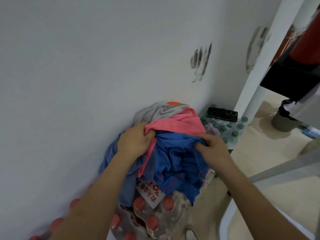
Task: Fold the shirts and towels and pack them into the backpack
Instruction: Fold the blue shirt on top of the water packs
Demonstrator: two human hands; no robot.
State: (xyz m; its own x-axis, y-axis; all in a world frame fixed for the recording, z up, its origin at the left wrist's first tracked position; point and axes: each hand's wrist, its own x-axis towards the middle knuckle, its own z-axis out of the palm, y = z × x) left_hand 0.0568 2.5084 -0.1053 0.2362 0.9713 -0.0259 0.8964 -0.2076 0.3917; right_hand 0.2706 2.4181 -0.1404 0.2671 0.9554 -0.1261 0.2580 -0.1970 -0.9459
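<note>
L hand (135, 140) fingers grip 1 crumpled pink cloth (181, 122); R hand (213, 147) fingers pinch 1 bright-blue garment (178, 153). 1 grey cloth (161, 110), 1 black phone (222, 114) behind.

At centre frame I am seeing a coral-pink cloth (174, 122) above a royal-blue garment (176, 158), with a pale grey cloth (162, 110) topping them and a duller slate-blue cloth (127, 187) trailing lower left. Along the bottom, bottle caps (153, 222) are showing salmon-red beside a white label (149, 194) printed with red characters. Right of centre, a phone (222, 114) is showing black among dark green caps (240, 125). The wall (86, 66) is reading white, smudged grey.
</note>
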